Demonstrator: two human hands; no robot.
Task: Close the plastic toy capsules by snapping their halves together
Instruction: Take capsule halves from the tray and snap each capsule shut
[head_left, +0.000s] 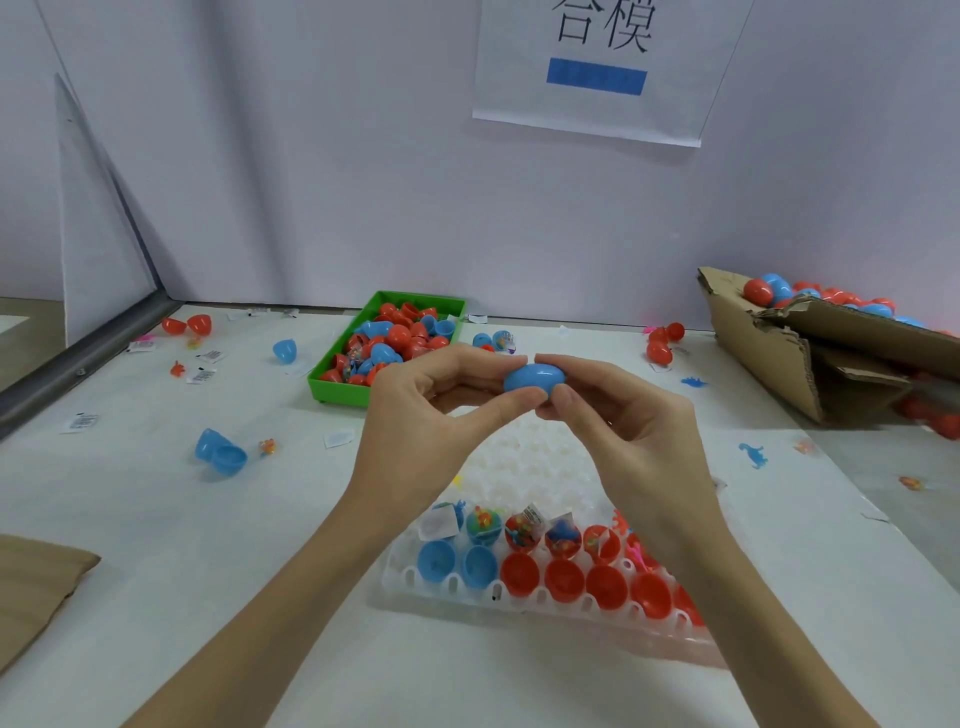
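A blue capsule (535, 377), its two halves together, is held in the air above the table between both hands. My left hand (426, 415) pinches its left end with thumb and fingers. My right hand (623, 415) pinches its right end. Below them lies a white holder tray (524, 603) whose front row carries empty blue halves (436, 564) and red halves (563, 579). The row behind holds halves filled with small toys (519, 530).
A green bin (332, 387) of loose red and blue halves stands behind my hands. A torn cardboard box (810, 358) with capsules sits at the right. Open blue halves (221, 452), red halves (186, 325), small toys and paper slips lie scattered on the white table.
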